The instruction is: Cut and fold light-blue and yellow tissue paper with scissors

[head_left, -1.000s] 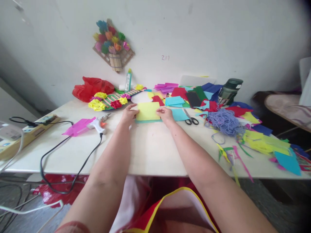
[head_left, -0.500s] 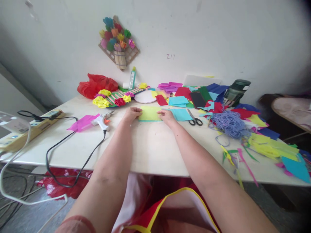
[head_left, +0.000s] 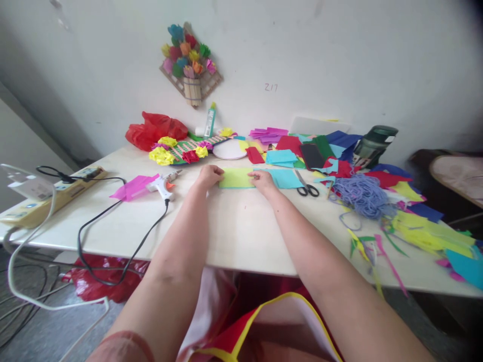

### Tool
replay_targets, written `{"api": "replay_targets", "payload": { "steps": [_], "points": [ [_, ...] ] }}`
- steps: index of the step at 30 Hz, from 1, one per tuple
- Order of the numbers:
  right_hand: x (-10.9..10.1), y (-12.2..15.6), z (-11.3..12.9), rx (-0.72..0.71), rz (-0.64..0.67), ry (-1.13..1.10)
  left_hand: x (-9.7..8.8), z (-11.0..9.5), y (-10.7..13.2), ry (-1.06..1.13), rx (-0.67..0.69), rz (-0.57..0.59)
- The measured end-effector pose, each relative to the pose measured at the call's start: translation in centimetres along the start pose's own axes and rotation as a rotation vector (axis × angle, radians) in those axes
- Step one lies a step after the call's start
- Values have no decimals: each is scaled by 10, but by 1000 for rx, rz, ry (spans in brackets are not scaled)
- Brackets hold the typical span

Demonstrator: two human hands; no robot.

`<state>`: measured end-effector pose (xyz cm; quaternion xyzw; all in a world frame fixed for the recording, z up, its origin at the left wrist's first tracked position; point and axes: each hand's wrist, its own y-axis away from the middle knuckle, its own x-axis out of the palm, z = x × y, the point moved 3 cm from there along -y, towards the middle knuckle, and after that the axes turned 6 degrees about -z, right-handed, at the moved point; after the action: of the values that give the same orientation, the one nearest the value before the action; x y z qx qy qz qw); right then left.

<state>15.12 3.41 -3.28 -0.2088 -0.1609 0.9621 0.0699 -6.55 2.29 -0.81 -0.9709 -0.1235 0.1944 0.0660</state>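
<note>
Between my two hands a rectangle of yellow-green crepe paper (head_left: 237, 178) is stretched flat, with a thin blue edge showing along its bottom. My left hand (head_left: 212, 177) pinches its left end, and my right hand (head_left: 263, 181) pinches the right end. Partly behind my right hand lies a light-blue paper sheet (head_left: 285, 178). Black-handled scissors (head_left: 308, 190) rest against that sheet's right edge. To the left of my left arm is a white glue gun (head_left: 163, 188) beside a piece of magenta paper (head_left: 135, 187).
A yellow power strip (head_left: 56, 196) and cables occupy the table's left. Behind my hands lie a flower-decorated piece (head_left: 181, 151), a white disc (head_left: 229, 149) and coloured papers. Purple yarn (head_left: 360, 193) and a dark bottle (head_left: 373, 146) stand right. A flower ornament (head_left: 192, 90) hangs on the wall.
The whole view has shifted slightly, so things appear a little further right. The yellow-green paper now lies more squarely over the blue edge beneath; both hands keep their pinch.
</note>
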Motion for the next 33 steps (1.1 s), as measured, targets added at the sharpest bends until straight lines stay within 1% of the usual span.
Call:
{"api": "replay_targets", "payload": {
  "steps": [5, 9, 13, 17, 21, 26, 29, 33],
  "points": [
    [2, -2, 1, -24, 12, 37, -2, -9, 4, -158, 76, -50],
    [3, -2, 1, -17, 24, 45, -3, -13, 5, -338, 124, -51],
    [3, -3, 0, -10, 25, 53, -6, -12, 5, -495, 108, -48],
    [3, -4, -1, -18, 34, 41, -7, -10, 2, -496, 72, -58],
    [4, -4, -2, -23, 46, 65, -10, -5, -2, -513, 23, -108],
    [4, -5, -2, -33, 49, 66, -12, -5, -3, -524, 43, -126],
    [4, -5, -2, -38, 49, 67, -14, -4, -1, -478, 35, -138],
    [5, -4, -2, -31, 61, 75, -16, -4, 0, -422, 40, -124]
  ]
}}
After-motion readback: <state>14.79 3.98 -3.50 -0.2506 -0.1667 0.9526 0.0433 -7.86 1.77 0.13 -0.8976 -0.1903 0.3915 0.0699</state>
